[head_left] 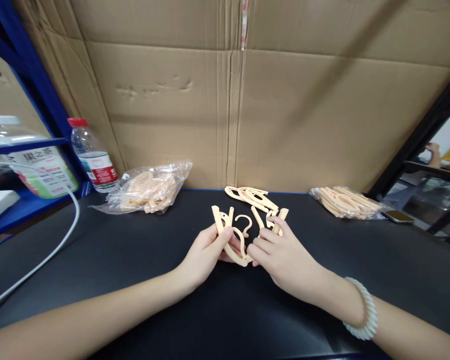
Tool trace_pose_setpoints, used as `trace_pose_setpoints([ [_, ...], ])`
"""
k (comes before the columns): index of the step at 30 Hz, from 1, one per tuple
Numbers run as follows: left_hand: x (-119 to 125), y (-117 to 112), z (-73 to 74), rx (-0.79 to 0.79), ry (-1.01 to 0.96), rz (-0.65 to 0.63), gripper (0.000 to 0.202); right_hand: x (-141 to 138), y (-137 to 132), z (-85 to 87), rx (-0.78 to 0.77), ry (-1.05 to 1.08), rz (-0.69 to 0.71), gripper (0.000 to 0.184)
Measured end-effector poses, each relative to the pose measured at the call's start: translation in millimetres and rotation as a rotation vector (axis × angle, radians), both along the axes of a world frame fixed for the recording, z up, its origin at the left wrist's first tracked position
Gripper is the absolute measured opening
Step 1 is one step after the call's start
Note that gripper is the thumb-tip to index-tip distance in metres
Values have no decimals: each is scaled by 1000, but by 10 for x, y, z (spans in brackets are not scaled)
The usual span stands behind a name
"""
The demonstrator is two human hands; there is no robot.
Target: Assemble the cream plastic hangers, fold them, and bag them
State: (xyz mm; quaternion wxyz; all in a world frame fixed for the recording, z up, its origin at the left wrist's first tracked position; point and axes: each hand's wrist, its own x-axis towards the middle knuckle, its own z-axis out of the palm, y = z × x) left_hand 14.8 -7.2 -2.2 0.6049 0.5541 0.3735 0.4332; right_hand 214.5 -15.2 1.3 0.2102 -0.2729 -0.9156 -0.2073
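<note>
Between the thumb and fingers of my left hand [212,245] is a beige folding hanger arm [239,257], a curved plastic piece with its straight ends pointing up. My right hand [272,250] is closed around another hanger arm [281,217], whose end sticks up past the index finger. The fingertips of my right hand meet the lower end of the left piece. Just behind the hands a loose beige hanger hook [246,224] shows in the gap. More beige hanger pieces [252,197] lie on the black table beyond, partly hidden by my right hand.
At the back left a clear bag of beige pieces [146,192] lies beside a red-capped water bottle [95,160]. Another bag [347,202] and a phone [397,216] are at the back right. A white cable [65,240] crosses the left side. Cardboard [165,110] walls the back.
</note>
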Motion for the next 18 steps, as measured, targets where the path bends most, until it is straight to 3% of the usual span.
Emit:
trace_pose_setpoints([
  [6,-9,38,4,-82,-90,60,36,-8,-22,33,72,-23,28,25],
  [9,-14,65,25,-116,-171,134,32,39,1,70,34,68,51,24],
  [12,-17,72,48,-109,-187,139,31,139,83,126,-29,201,-28,13],
  [15,-23,69,47,-107,-190,128,31,236,193,167,-7,262,-141,21],
  [18,-30,69,28,-94,-189,118,32,273,261,161,-23,272,-156,18],
])
